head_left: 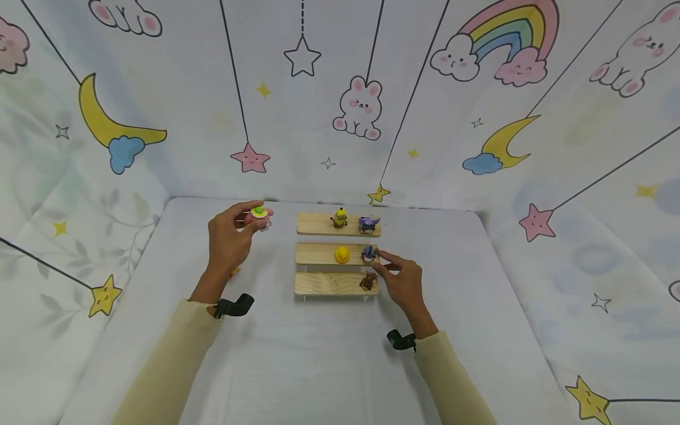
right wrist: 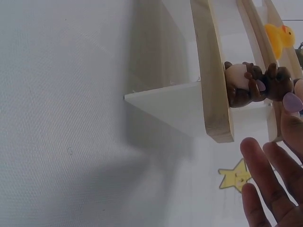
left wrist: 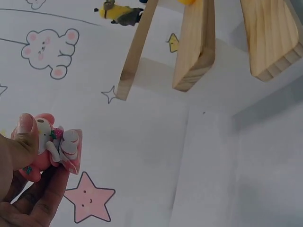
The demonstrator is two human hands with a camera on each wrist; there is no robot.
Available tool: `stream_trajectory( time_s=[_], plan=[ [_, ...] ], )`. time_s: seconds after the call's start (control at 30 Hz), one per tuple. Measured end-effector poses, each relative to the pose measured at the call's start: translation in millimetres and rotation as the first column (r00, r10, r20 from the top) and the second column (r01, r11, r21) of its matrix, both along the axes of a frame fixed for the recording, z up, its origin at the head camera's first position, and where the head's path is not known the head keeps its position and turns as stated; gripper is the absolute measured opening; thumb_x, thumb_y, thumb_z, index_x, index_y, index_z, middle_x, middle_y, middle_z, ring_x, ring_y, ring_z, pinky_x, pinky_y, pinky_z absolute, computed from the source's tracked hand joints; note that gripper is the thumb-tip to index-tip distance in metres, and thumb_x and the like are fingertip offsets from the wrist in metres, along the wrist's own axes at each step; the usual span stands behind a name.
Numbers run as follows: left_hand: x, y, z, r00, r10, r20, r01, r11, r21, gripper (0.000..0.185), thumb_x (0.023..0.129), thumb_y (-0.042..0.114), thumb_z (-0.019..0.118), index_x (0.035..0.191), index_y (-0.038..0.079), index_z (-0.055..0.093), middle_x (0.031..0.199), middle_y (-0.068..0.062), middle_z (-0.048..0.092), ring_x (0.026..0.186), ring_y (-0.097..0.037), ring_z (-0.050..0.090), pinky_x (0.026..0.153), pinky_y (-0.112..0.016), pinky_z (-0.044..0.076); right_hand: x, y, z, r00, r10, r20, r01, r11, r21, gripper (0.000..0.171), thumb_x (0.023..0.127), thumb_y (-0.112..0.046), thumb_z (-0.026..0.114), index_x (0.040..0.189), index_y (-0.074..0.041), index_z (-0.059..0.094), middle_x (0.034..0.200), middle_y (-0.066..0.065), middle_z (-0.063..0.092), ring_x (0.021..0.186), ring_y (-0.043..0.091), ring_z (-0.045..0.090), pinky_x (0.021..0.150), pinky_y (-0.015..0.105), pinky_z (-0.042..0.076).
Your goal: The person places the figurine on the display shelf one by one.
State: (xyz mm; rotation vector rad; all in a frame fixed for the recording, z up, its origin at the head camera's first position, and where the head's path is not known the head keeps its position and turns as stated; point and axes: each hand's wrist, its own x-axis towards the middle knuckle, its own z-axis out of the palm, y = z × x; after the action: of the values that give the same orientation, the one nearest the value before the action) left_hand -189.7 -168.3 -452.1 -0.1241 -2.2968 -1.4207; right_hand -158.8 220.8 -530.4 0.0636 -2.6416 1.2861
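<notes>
In the head view my left hand (head_left: 229, 236) pinches a pink figurine (head_left: 259, 218) with a green and yellow top, left of a three-tier wooden shelf (head_left: 319, 283). The left wrist view shows the figurine (left wrist: 71, 146) between thumb and fingers, clear of the shelf. My right hand (head_left: 405, 282) is at the middle tier's right end, thumb and forefinger pinching a small blue figurine (head_left: 368, 254). Beside it on that tier sits a yellow duck (head_left: 342, 255). A brown figurine (head_left: 368, 281) stands on the lowest tier, and appears close to the right hand (right wrist: 277, 179) in the right wrist view.
The top tier bears a yellow minion-like figurine (head_left: 339, 218) and a purple figurine (head_left: 369, 224). A small orange-red thing (head_left: 234, 273) lies on the white table (head_left: 319, 366), partly hidden by the left wrist. A patterned cloth (head_left: 212, 106) rises behind the table.
</notes>
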Motion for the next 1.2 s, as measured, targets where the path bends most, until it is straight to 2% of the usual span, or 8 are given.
stream_trajectory(
  time_s=[0.13,0.4,0.63,0.73,0.9,1.03,1.2],
  plan=[
    [-3.8,12,5.3,0.999,-0.032,0.005,0.032,0.999,0.013,0.038,0.094,0.009,0.082,0.131,0.011,0.076,0.118,-0.013,0.078,0.091,-0.023,0.068,0.079,-0.008,0.050,0.8,0,1.0,1.000,-0.002,-0.003,0.002,1.000,0.002,0.040,0.094,-0.035,0.081,0.134,-0.027,0.076,0.130,0.001,0.078,0.098,0.027,0.080,0.093,0.056,0.063],
    [-9.9,31,10.8,0.996,-0.084,0.013,0.083,0.996,0.043,0.035,0.094,0.008,0.081,0.129,0.012,0.077,0.114,-0.013,0.077,0.090,-0.025,0.068,0.076,-0.009,0.050,2.2,0,1.8,1.000,0.000,-0.017,0.000,1.000,0.025,0.040,0.095,-0.035,0.080,0.134,-0.027,0.076,0.130,0.000,0.077,0.097,0.024,0.080,0.085,0.050,0.066],
    [-13.3,44,11.3,0.994,-0.111,0.017,0.110,0.993,0.034,0.036,0.094,0.008,0.081,0.130,0.012,0.076,0.117,-0.013,0.076,0.093,-0.026,0.069,0.078,-0.010,0.049,3.4,-2,2.5,1.000,-0.015,0.002,0.015,1.000,0.028,0.040,0.095,-0.032,0.081,0.134,-0.028,0.076,0.131,0.002,0.077,0.100,0.028,0.079,0.104,0.059,0.057],
    [-15.1,50,10.4,0.993,-0.118,0.015,0.118,0.993,0.024,0.036,0.094,0.010,0.081,0.130,0.012,0.076,0.119,-0.012,0.076,0.094,-0.026,0.069,0.080,-0.012,0.050,3.8,-2,2.5,1.000,-0.018,0.004,0.018,0.999,0.027,0.040,0.095,-0.032,0.081,0.134,-0.029,0.076,0.131,0.002,0.077,0.101,0.029,0.079,0.106,0.061,0.055],
    [-19.1,60,6.5,0.992,-0.127,0.014,0.127,0.992,0.023,0.035,0.094,0.011,0.082,0.129,0.012,0.077,0.118,-0.012,0.077,0.094,-0.026,0.070,0.083,-0.021,0.055,4.2,-2,2.4,1.000,-0.016,-0.002,0.016,1.000,0.025,0.040,0.095,-0.033,0.081,0.134,-0.029,0.076,0.131,0.002,0.077,0.101,0.029,0.079,0.103,0.060,0.058],
    [-23.0,68,2.1,0.991,-0.134,0.023,0.133,0.991,0.034,0.035,0.093,0.012,0.083,0.128,0.013,0.077,0.114,-0.012,0.077,0.092,-0.027,0.071,0.085,-0.031,0.058,4.2,-2,1.6,1.000,-0.012,-0.012,0.012,1.000,0.018,0.040,0.095,-0.033,0.081,0.134,-0.029,0.076,0.131,0.002,0.077,0.100,0.027,0.080,0.096,0.056,0.062],
    [-25.6,75,-1.7,0.988,-0.151,0.032,0.149,0.987,0.054,0.036,0.092,0.011,0.083,0.128,0.012,0.076,0.116,-0.012,0.077,0.097,-0.027,0.071,0.090,-0.040,0.061,2.6,-1,-1.1,1.000,-0.003,-0.021,0.004,1.000,0.020,0.040,0.095,-0.036,0.080,0.134,-0.029,0.075,0.132,0.000,0.076,0.098,0.025,0.080,0.089,0.052,0.065]
  ],
)
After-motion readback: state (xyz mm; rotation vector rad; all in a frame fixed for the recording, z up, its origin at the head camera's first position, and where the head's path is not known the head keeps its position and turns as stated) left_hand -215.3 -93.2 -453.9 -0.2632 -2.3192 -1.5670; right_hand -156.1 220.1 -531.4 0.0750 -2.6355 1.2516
